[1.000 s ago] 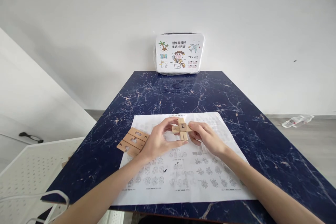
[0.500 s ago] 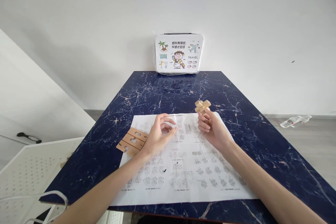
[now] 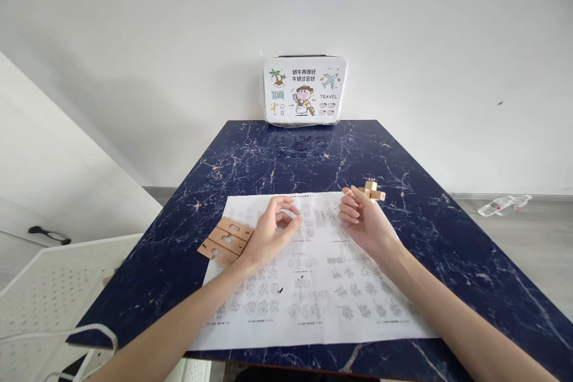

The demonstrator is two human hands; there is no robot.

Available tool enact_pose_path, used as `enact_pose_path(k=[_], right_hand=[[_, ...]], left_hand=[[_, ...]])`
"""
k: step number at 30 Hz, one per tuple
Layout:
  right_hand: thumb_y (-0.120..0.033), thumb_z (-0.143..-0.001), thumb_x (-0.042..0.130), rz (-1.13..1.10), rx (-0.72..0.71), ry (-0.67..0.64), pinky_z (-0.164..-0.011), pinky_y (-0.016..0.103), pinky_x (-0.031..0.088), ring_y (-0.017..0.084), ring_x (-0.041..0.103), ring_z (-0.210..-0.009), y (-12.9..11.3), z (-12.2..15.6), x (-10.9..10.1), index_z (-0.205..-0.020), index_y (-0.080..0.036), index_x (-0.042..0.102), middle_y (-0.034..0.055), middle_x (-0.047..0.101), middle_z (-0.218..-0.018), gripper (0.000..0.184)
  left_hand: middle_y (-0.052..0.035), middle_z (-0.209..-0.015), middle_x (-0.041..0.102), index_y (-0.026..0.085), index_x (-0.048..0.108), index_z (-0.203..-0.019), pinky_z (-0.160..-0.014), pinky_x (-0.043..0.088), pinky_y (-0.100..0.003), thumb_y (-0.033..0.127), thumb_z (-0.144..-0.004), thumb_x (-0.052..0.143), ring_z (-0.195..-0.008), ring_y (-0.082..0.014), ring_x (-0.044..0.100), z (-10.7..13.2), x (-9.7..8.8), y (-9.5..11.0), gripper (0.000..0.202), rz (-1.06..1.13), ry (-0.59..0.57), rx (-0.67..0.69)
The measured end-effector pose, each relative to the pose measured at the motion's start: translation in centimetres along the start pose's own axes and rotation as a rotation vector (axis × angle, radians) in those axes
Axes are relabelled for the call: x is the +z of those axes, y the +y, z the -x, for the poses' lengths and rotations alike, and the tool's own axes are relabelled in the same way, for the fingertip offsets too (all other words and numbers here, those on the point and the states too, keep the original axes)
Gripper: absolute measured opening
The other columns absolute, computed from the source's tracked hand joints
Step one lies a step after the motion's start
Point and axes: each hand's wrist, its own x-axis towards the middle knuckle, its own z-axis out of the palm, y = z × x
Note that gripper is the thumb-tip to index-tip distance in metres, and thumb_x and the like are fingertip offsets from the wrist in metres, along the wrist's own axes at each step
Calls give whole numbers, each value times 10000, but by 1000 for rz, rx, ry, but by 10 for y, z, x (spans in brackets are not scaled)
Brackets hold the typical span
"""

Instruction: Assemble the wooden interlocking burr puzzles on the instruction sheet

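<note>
A small light-wood interlocking burr puzzle (image 3: pixel 376 196) shows beyond the thumb side of my right hand (image 3: pixel 364 221). The hand's fingers are curled, and its thumb and knuckles cover part of the puzzle, so the exact grip is hidden. My left hand (image 3: pixel 273 230) rests over the printed sheet with fingers loosely curved, apart and holding nothing. Beside its wrist lie flat wooden plates (image 3: pixel 227 240) with cut-out slots and numbers, partly covered by that hand. Beneath both hands spreads the white instruction sheet (image 3: pixel 308 304), printed with many small puzzle diagrams.
A white cartoon-printed case (image 3: pixel 307 92) in clear plastic stands against the wall at the far end of the blue marbled table (image 3: pixel 286 161). White perforated furniture (image 3: pixel 58 286) and a cable (image 3: pixel 105 334) are at the left. Clear plastic bottles (image 3: pixel 504 206) lie on the floor at the right.
The burr puzzle has shifted right and turned, from my right fingertips to behind the thumb side of that hand. My left hand has hardly moved.
</note>
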Motion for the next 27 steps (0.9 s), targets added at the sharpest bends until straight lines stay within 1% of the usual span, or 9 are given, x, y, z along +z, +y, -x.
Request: enact_pose_path(k=[4, 7, 10, 13, 16, 20, 23, 25, 27], right_hand=[[-395, -884, 811, 80, 88, -21, -428, 256, 306, 96, 281, -504, -1, 9, 15, -807, -228, 555, -66, 354, -683, 315], [-456, -898, 777, 233, 105, -34, -457, 269, 297, 96, 352, -518, 2, 14, 23, -793, -216, 565, -52, 419, -696, 337], [-554, -928, 697, 451, 32, -50, -484, 282, 312, 116, 410, -521, 9, 18, 26, -837, -219, 586, -45, 477, -678, 364], [-570, -978, 612, 697, -82, -126, -522, 291, 341, 134, 420, -526, 17, 22, 29, -809, -231, 556, -48, 490, -623, 383], [-520, -1015, 546, 902, -189, -178, -547, 298, 337, 146, 411, -549, 23, 26, 32, -785, -233, 558, -42, 481, -595, 369], [-464, -1021, 524, 991, -238, -203, -559, 303, 342, 148, 429, -568, 24, 29, 35, -812, -226, 594, -33, 503, -614, 324], [-469, -1022, 524, 1004, -234, -191, -550, 302, 339, 143, 413, -547, 23, 29, 35, -800, -229, 578, -42, 480, -589, 332], [-485, -1025, 524, 1018, -225, -192, -543, 303, 337, 142, 411, -541, 23, 29, 35, -789, -231, 562, -42, 480, -582, 350], [-500, -1031, 517, 1029, -213, -203, -536, 306, 333, 142, 411, -535, 23, 29, 34, -787, -232, 553, -38, 488, -586, 364]], left_hand=[[-45, -1068, 690, 238, 576, -1172, -735, 586, -318, 390, -1009, 630, -780, -156, 686, -1, -1, 1, 230, -45, -31, -2], [-29, -943, 697, 231, 622, -1093, -719, 584, -321, 397, -1013, 626, -746, -165, 679, -1, 0, 0, 185, -60, -60, -11], [-26, -874, 702, 224, 647, -1040, -720, 585, -328, 380, -1028, 596, -744, -174, 673, 0, 1, -2, 164, -71, -91, 3], [-31, -865, 718, 225, 657, -1019, -698, 574, -329, 353, -1030, 584, -752, -184, 673, 1, 2, 0, 148, -139, -112, 50], [-31, -902, 734, 234, 655, -1011, -718, 568, -347, 297, -1033, 566, -781, -195, 678, 5, 3, 7, 111, -248, -147, 138], [-63, -1196, 689, 260, 648, -1136, -974, 567, -428, 249, -1034, 571, -1095, -241, 667, 15, -2, 17, 127, -424, -94, 292], [-84, -1327, 619, 274, 629, -1197, -1121, 506, -481, 298, -1052, 573, -1303, -280, 580, 19, -21, 16, 157, -579, -56, 377], [-85, -1361, 609, 280, 624, -1209, -1154, 479, -520, 350, -1062, 563, -1347, -301, 549, 17, -44, 9, 174, -670, -11, 399], [-93, -1394, 609, 273, 624, -1228, -1162, 464, -552, 396, -1059, 561, -1350, -317, 544, 10, -74, -4, 219, -746, 45, 362]])
